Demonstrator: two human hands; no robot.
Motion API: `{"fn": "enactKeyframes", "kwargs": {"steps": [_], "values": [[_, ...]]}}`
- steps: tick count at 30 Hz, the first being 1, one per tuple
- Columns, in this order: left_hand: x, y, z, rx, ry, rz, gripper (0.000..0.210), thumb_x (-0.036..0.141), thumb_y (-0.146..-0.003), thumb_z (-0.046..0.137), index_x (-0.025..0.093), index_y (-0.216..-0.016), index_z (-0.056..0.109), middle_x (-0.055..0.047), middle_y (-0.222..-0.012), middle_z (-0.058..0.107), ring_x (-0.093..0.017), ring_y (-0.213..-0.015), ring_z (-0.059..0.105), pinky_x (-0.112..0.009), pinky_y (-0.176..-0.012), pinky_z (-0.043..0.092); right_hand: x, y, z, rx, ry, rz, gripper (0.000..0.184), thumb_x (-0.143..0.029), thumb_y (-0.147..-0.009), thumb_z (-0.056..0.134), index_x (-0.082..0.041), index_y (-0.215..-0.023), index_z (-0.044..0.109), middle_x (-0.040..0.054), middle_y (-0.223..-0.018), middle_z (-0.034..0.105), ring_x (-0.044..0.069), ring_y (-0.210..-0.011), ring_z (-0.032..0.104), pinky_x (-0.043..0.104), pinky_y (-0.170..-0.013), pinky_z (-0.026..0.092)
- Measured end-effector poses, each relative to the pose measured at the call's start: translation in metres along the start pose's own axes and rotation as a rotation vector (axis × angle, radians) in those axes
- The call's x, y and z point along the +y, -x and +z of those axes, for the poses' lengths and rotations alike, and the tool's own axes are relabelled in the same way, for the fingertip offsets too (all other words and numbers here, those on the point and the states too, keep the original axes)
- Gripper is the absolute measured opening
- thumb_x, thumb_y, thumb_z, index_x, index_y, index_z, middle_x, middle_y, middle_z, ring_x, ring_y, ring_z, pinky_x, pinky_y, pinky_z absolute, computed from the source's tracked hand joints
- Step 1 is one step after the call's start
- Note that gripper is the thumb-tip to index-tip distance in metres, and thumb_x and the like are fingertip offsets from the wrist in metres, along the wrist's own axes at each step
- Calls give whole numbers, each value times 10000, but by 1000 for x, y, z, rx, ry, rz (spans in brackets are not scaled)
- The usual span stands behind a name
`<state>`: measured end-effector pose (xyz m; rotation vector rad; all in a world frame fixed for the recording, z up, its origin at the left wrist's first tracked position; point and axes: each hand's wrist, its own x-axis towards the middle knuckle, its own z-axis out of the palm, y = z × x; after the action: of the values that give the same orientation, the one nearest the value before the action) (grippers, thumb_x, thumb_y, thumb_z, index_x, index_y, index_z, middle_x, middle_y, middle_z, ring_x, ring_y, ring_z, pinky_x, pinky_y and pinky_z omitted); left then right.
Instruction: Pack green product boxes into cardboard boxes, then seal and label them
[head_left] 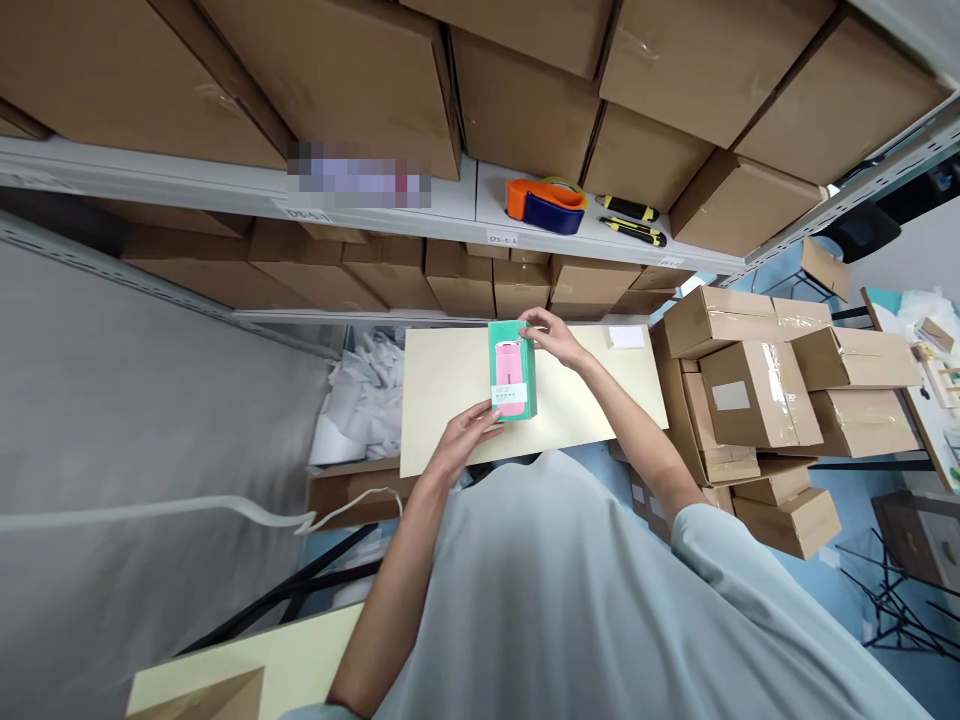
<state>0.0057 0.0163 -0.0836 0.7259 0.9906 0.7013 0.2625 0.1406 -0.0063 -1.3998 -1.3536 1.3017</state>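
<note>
A green retail box (496, 345) with a pink device pictured on its front is held above the cream table (442, 375). My left hand (463, 440) grips its lower left corner, thumb on the front face. At the upper right edge, the fingers of my right hand (551, 335) are bent over the box's top corner. Farther right on the table lies a small white card or packet (626, 337); which of the two I cannot tell.
A shelf (491, 205) of cardboard boxes spans the far side, bearing an orange and blue tape dispenser (546, 205) and two yellow-black utility knives (631, 220). Cartons (761, 395) are stacked at right. White crumpled wrapping (367, 390) and a white cable (247, 510) are at left.
</note>
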Motion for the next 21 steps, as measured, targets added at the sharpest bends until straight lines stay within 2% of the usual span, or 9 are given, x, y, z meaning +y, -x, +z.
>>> {"fn": "enactKeyframes", "kwargs": {"steps": [3, 6, 10, 13, 15, 18, 21], "values": [[-4, -4, 6, 157, -124, 87, 819, 590, -710, 989, 212, -1380, 708, -168, -1437, 733, -342, -1289, 742, -528, -1115, 629, 14, -3, 6, 98, 60, -27, 315, -468, -779, 787, -242, -947, 644, 27, -1077, 702, 215, -1105, 645, 285, -854, 560], [-9, -8, 17, 325, -309, 170, 808, 530, -672, 1009, 224, -1339, 672, -154, -1385, 743, -334, -1253, 749, -508, -1109, 616, 25, -5, 13, 175, 73, 24, 309, -469, -775, 774, -251, -920, 611, 26, -1055, 698, 224, -1118, 645, 276, -816, 548], [-13, -9, 27, 474, -436, 195, 763, 486, -644, 1014, 251, -1284, 671, -115, -1287, 769, -325, -1143, 774, -503, -1070, 625, 27, -4, 19, 169, 86, 47, 340, -486, -772, 811, -247, -928, 626, 29, -1081, 716, 224, -1141, 662, 286, -850, 563], [-15, -11, 22, 429, -211, 133, 760, 427, -594, 1026, 235, -1245, 684, -101, -1204, 786, -307, -1109, 785, -496, -1072, 632, 19, 0, 16, 105, 73, 43, 408, -543, -781, 858, -240, -974, 665, 36, -1130, 734, 219, -1150, 673, 306, -906, 582], [-15, -12, 14, 351, -39, 79, 710, 468, -618, 996, 206, -1206, 696, -112, -1156, 804, -306, -1076, 800, -517, -1052, 650, 11, 3, 8, 63, 27, 94, 457, -585, -811, 867, -248, -1058, 683, 44, -1198, 741, 213, -1141, 682, 326, -915, 601], [-12, -11, 1, 214, 101, 32, 638, 558, -684, 931, 172, -1151, 732, -142, -1140, 830, -317, -1030, 821, -546, -1026, 671, 0, 7, -7, 40, -46, 198, 522, -620, -841, 889, -285, -1185, 684, 56, -1287, 740, 213, -1151, 694, 363, -940, 631], [-9, -10, -7, 79, 250, -2, 620, 529, -677, 960, 165, -1143, 771, -161, -1196, 842, -339, -1096, 821, -537, -1069, 660, -7, 10, -14, -11, -99, 272, 597, -627, -812, 943, -317, -1251, 684, 63, -1288, 747, 230, -1168, 714, 413, -1002, 644]]}}
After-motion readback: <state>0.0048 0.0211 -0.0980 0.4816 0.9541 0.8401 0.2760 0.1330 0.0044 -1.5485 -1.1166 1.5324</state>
